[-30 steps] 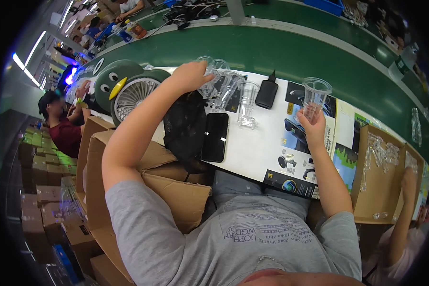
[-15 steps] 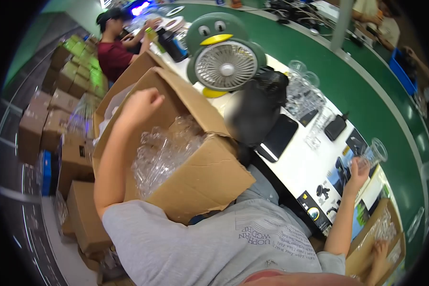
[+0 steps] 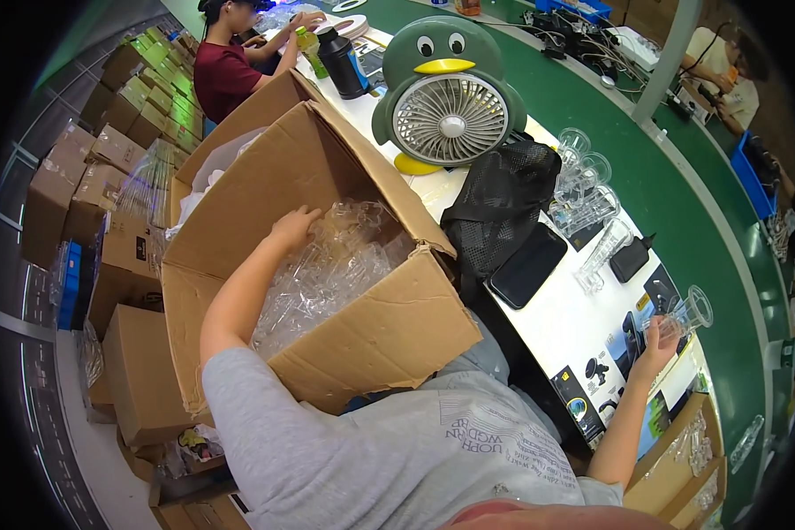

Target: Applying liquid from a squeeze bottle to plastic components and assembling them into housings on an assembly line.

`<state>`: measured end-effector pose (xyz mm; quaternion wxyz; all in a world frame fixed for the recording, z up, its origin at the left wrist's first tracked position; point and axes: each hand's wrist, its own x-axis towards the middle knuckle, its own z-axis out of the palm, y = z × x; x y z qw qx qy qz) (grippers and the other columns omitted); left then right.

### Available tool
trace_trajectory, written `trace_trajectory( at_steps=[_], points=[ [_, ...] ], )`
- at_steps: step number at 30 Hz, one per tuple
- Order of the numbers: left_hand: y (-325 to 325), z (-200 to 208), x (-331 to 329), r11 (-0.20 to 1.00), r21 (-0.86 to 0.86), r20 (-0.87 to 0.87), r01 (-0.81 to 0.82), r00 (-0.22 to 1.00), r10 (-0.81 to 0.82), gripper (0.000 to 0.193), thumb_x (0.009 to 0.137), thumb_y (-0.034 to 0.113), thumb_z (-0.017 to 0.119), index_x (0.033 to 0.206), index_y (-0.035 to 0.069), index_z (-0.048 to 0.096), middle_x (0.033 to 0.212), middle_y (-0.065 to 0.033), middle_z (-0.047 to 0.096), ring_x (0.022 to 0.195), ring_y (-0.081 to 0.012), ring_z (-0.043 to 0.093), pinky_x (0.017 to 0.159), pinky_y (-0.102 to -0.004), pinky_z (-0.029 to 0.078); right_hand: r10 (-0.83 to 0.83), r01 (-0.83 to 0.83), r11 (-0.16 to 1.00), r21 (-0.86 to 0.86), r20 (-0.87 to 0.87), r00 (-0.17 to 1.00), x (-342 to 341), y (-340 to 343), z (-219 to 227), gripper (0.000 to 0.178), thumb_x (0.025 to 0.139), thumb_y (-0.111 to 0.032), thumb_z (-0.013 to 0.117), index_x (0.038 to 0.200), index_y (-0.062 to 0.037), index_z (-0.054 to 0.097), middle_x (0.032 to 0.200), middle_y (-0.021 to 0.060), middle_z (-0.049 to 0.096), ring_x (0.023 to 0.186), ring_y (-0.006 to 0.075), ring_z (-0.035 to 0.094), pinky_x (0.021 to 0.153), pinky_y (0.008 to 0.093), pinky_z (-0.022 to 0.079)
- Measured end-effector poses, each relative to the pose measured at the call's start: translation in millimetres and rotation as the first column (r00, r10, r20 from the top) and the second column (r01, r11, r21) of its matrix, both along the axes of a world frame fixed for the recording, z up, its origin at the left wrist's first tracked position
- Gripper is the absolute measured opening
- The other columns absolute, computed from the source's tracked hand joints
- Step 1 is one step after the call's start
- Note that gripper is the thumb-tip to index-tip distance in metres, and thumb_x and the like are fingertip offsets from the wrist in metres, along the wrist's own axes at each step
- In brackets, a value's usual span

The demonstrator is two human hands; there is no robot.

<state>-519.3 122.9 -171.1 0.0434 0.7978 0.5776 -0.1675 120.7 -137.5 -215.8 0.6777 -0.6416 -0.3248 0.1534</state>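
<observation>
My left hand (image 3: 295, 228) reaches into a large open cardboard box (image 3: 375, 331), its fingers stretched toward a heap of clear plastic pieces (image 3: 327, 278). It holds nothing that I can see. At the right, over the table's far edge, my right hand (image 3: 659, 346) is closed around a clear plastic piece (image 3: 693, 309) with a wide round rim. More clear pieces with round rims (image 3: 583, 199) lie in a cluster on the white table (image 3: 548, 331), and a single one (image 3: 603, 256) lies nearer to me.
A green penguin-shaped fan (image 3: 451, 124) stands on the table behind a black mesh bag (image 3: 508, 190) and a phone (image 3: 528, 265). Dark bottles (image 3: 343, 64) stand farther back. Cardboard boxes (image 3: 155, 375) are stacked at the left; another box (image 3: 680, 459) sits at lower right. A co-worker (image 3: 230, 66) sits at far left.
My left hand has come down from above the box onto the heap of clear pieces. My right hand still grips its piece. Another person's hand has left the lower-right box.
</observation>
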Motion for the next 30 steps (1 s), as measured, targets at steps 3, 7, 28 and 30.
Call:
trace_trajectory(
  at_steps=[3, 7, 28, 30],
  points=[
    [-1, 11, 41, 0.975, 0.071, -0.051, 0.211, 0.977, -0.208, 0.056, 0.072, 0.01, 0.061, 0.125, 0.017, 0.042, 0.117, -0.0164, 0.049, 0.099, -0.0342, 0.055, 0.081, -0.042, 0.048, -0.004, 0.004, 1.0, 0.014, -0.021, 1.0, -2, -1, 3, 0.022, 0.082, -0.006, 0.061, 0.101, -0.0033, 0.051, 0.09, 0.0025, 0.055, 0.08, 0.0094, 0.051, 0.071, 0.0212, 0.041],
    [-2, 5, 68, 0.865, 0.17, -0.159, 0.473, 0.879, -0.449, 0.059, 0.072, 0.01, 0.062, 0.126, 0.019, 0.042, 0.118, -0.0165, 0.048, 0.093, -0.0315, 0.058, 0.074, -0.0383, 0.051, -0.014, 0.014, 1.0, 0.013, 0.013, 1.0, -6, 1, 8, 0.019, 0.082, -0.01, 0.062, 0.097, -0.0043, 0.052, 0.087, 0.0011, 0.054, 0.077, 0.0082, 0.049, 0.068, 0.021, 0.039],
    [-3, 162, 51, 0.968, 0.25, 0.31, -0.024, 0.949, -0.057, 0.06, 0.062, 0.011, 0.072, 0.118, -0.001, 0.053, 0.106, -0.0198, 0.061, 0.1, -0.0299, 0.06, 0.085, -0.0366, 0.047, -0.045, 0.047, 0.999, 0.026, -0.087, 0.995, -6, 0, 5, 0.039, 0.076, -0.004, 0.068, 0.11, -0.0011, 0.049, 0.095, 0.0061, 0.059, 0.088, 0.0137, 0.058, 0.08, 0.0268, 0.046],
    [-30, 213, 66, 0.877, 0.48, 0.333, 0.03, 0.919, -0.214, 0.05, 0.07, 0.003, 0.067, 0.117, -0.001, 0.052, 0.108, -0.0176, 0.059, 0.098, -0.0293, 0.06, 0.083, -0.0347, 0.047, -0.004, 0.015, 0.998, 0.068, -0.158, 0.987, -11, 7, 10, 0.037, 0.075, -0.003, 0.069, 0.107, -0.0008, 0.049, 0.094, 0.0055, 0.059, 0.087, 0.0131, 0.058, 0.08, 0.0253, 0.046]
  ],
)
